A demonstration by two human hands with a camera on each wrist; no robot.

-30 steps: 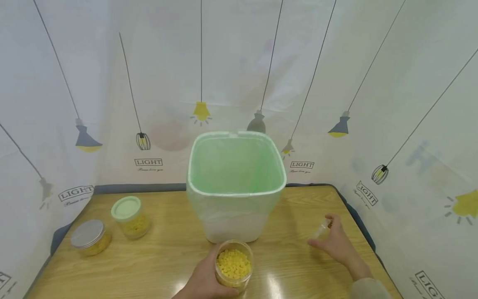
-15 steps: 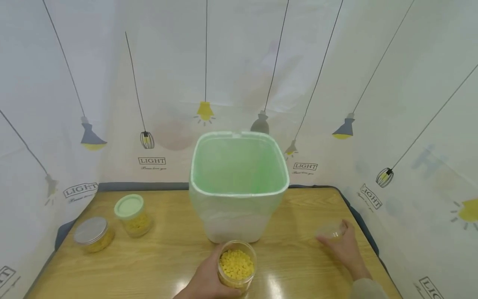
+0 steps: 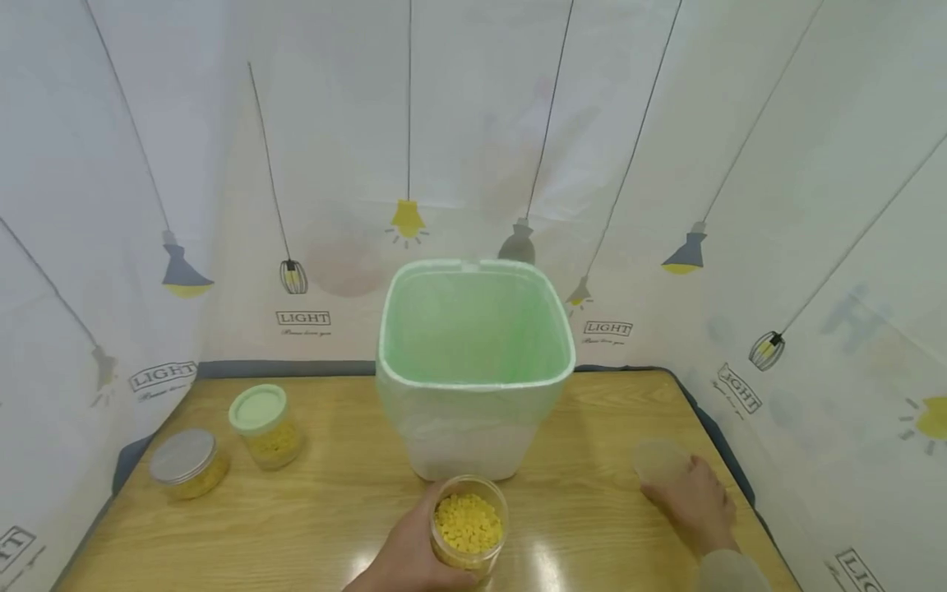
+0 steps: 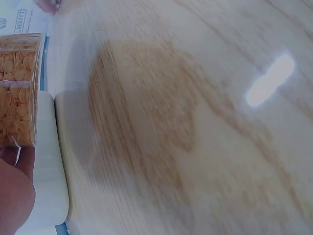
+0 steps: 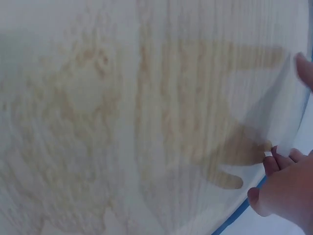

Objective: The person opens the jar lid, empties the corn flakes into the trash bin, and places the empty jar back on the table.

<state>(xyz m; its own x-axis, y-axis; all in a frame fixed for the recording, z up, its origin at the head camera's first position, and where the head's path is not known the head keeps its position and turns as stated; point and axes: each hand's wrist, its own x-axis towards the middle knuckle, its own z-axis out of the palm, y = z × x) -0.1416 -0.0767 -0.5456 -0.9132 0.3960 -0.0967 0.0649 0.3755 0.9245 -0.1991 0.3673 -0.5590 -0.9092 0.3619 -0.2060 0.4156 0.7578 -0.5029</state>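
Note:
At the table's front, my left hand (image 3: 408,544) grips an uncapped clear jar (image 3: 469,528) from its left side. Small yellow pieces fill much of it; the left wrist view shows the jar (image 4: 18,100) side-on, its pieces flat and orange-tinted. Over on the right, my right hand (image 3: 695,500) holds a thin translucent round lid (image 3: 658,460) low by the table top. In the right wrist view, the lid's edge shows at the far right between thumb and fingers (image 5: 281,161); much of that hand is out of frame.
A tall pale-green bin (image 3: 473,427) stands upright behind the jar, open at the top. To the left are two capped jars of yellow pieces, one with a green lid (image 3: 258,409), one with a silver lid (image 3: 182,456). A printed cloth (image 3: 459,123) encloses the wooden table (image 3: 333,510).
My right hand has turned over, bringing the lid from edge-on to flat and lower near the table. The left hand still holds the jar in place; the head view has shifted slightly.

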